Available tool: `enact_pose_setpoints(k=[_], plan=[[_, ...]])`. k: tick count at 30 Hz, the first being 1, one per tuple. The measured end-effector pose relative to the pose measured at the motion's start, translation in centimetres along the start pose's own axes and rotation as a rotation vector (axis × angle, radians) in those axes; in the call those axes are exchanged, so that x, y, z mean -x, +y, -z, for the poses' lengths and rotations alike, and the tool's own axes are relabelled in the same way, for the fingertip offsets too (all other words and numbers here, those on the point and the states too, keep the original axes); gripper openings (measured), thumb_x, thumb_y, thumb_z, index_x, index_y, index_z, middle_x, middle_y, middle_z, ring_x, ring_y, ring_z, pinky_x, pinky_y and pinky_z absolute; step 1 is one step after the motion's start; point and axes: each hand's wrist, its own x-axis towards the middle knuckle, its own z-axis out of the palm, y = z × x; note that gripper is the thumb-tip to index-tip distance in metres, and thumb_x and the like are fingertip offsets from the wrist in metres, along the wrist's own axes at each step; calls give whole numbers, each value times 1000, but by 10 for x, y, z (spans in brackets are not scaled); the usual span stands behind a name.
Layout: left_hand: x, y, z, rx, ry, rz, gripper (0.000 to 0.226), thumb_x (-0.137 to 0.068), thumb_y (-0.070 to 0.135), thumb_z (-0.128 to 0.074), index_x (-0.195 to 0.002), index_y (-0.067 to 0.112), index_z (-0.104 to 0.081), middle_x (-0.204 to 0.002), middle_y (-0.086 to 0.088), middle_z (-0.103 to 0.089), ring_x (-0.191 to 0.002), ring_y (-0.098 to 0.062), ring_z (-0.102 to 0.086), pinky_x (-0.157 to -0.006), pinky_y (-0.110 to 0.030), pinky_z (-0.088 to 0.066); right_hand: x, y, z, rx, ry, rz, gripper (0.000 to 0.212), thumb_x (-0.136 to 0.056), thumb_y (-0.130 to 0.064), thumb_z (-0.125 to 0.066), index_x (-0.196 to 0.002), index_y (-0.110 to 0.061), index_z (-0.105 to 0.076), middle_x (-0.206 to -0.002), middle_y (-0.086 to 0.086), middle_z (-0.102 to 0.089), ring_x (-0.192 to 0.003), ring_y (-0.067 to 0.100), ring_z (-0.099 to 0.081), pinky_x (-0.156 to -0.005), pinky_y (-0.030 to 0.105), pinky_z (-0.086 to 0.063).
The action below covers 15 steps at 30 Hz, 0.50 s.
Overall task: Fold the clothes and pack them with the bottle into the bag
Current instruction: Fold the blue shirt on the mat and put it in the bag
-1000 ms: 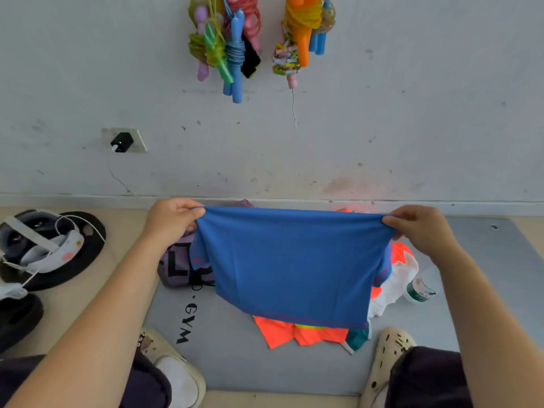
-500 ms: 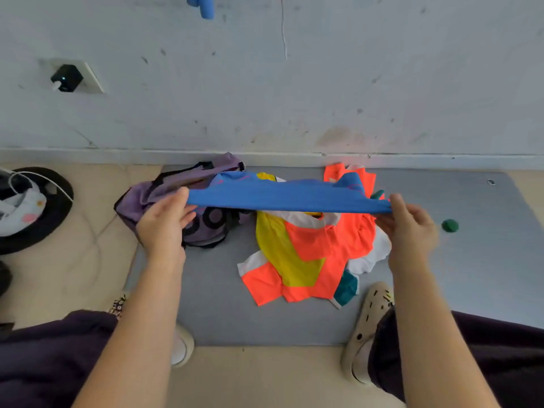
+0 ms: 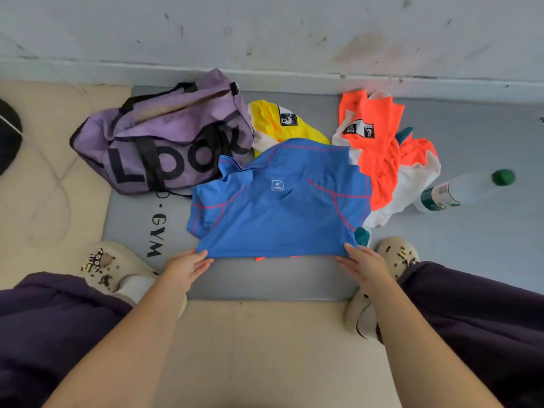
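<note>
Both hands pinch the near hem of the blue shirt (image 3: pixel 279 210), left hand (image 3: pixel 184 267) and right hand (image 3: pixel 363 265) at opposite corners; it lies spread on the mat (image 3: pixel 471 231), collar far, purple bag (image 3: pixel 164 136) far-left.

Bright, even daylight — edges fisheye-bent, slightly soft.

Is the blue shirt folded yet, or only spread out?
Only spread out. The blue shirt lies flat over the other clothes, both sleeves out, with the left hand and right hand at its hem corners.
</note>
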Motion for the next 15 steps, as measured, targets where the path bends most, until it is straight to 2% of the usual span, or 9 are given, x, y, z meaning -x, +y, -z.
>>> enact_pose_setpoints(k=[2,3,6,8,10,12,15], plan=[[-7,2,-1,-32,-21,20,13,-97,0,-55,-109,3,-56,-114,-13,-59,-83,-16,-60,-96,-33,-49,-5,-1,-4,22,-36,2,16,-92,-15,-65,-104,-6,-62,-117,18,-66,-88,29,-68,-91,37,-52],[-10,3,-3,-50,-22,17,19,-96,3,-57,-116,2,-57,-118,-13,-58,-84,-16,-61,-95,-32,-49,-7,-3,-7,48,-28,7,12,-91,-18,-66,-97,-9,-62,-115,15,-67,-93,31,-67,-95,39,-50],[-18,7,-11,-105,14,-10,39,-94,16,-65,-130,4,-56,-124,-11,-61,-92,-21,-64,-90,-28,-48,-15,-6,-12,110,39,41,11,-88,-18,-70,-87,-10,-63,-105,11,-69,-87,26,-67,-93,41,-53],[-21,8,-16,-126,55,-36,36,-92,16,-67,-126,8,-57,-123,-12,-63,-81,-17,-67,-79,-24,-50,-20,-5,-9,129,60,49,12,-87,-15,-71,-85,-8,-62,-102,12,-68,-85,25,-66,-92,42,-54],[-23,6,-17,-131,96,-59,38,-92,11,-67,-128,5,-57,-108,-11,-67,-57,-8,-67,-70,-21,-48,-23,-2,-3,150,77,37,14,-87,-16,-71,-83,-9,-60,-99,10,-68,-82,24,-66,-86,39,-56],[-22,0,-12,-152,100,-45,41,-92,9,-66,-131,0,-55,-95,-7,-65,-49,-4,-66,-69,-19,-49,-22,4,5,193,112,18,19,-86,-18,-73,-78,-12,-56,-88,8,-67,-72,20,-64,-74,31,-57],[-18,-18,5,-208,69,25,37,-95,10,-62,-129,-2,-54,-113,-16,-65,-51,-6,-66,-70,-22,-49,-17,19,18,230,168,-37,26,-85,-18,-74,-73,-14,-51,-77,7,-63,-58,17,-60,-55,24,-55]])
